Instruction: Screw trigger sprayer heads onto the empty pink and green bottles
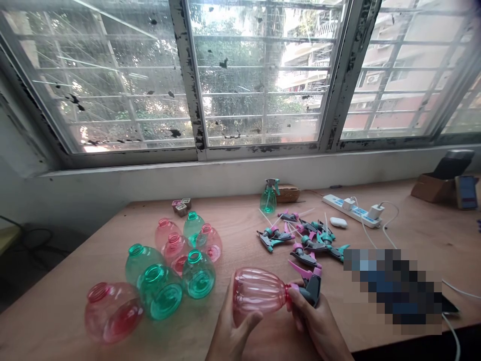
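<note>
Brown wooden table [240, 220] beneath barred windows [259, 75], open-necked red and green plastic bottles [156, 296] bunched left; centre now, the left hand [235, 323] cups a ribbed pink plastic bottle [259, 291] sideways, seemingly steadying it, as the right hand [315, 318] pinches a grey-and-pink plastic trigger sprayer [313, 288] at its neck [287, 292].

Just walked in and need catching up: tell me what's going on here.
A person has a pink bottle lying sideways, the left grip at its base and the right grip at its neck, where a spray head sits. Whether it's tight can't be told. Open bottles stand to the left; loose heads lie beyond the right grip. Further back stands a green sprayer, head on.
</note>
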`<state>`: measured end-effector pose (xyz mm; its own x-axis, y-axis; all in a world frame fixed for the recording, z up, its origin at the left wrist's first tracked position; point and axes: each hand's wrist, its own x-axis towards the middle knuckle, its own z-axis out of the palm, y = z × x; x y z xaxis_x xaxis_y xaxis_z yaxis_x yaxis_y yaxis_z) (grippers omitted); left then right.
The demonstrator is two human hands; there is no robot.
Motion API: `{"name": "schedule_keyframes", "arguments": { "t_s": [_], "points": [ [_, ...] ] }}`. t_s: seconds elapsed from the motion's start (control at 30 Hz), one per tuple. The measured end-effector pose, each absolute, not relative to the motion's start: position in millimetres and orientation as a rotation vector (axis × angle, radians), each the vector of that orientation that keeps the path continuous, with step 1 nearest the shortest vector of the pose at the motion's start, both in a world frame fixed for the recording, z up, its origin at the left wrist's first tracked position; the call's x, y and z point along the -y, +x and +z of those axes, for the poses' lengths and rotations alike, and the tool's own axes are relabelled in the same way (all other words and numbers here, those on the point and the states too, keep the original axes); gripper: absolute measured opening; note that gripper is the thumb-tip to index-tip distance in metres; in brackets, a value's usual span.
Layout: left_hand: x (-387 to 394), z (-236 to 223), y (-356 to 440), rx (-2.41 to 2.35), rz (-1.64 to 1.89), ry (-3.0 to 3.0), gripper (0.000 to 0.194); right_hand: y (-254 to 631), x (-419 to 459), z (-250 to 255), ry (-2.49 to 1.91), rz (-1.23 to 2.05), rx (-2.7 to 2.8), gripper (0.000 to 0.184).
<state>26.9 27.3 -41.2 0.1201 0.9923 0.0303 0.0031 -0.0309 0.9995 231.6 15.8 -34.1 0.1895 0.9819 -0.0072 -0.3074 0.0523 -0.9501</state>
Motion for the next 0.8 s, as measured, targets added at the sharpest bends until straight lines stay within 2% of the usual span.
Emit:
{"name": "schedule_keyframes", "arguments": {
  "t_s": [0.1,0.3,0.47,0.7,0.8],
  "points": [
    [-28.8,-43.3,25.4,-1.138,1.159,1.324,0.091,231.2,-15.5,-33.7,-1.049,1.174,0.827,0.040],
    [-26.6,-38.5,27.3,-1.150,1.165,1.324,0.097,232.1,-16.0,-35.2,-1.059,1.180,0.810,0.040],
    [-27.1,-38.7,27.0,-1.142,1.139,1.297,0.087,232.9,-16.6,-36.0,-1.075,1.171,0.828,0.042],
    [-26.1,-36.5,28.0,-1.131,1.148,1.328,0.097,232.4,-14.2,-35.8,-1.093,1.169,0.839,0.040],
    [-28.0,-36.5,27.2,-1.093,1.137,1.313,0.092,232.4,-13.6,-34.8,-1.098,1.161,0.855,0.040]
  ]
}}
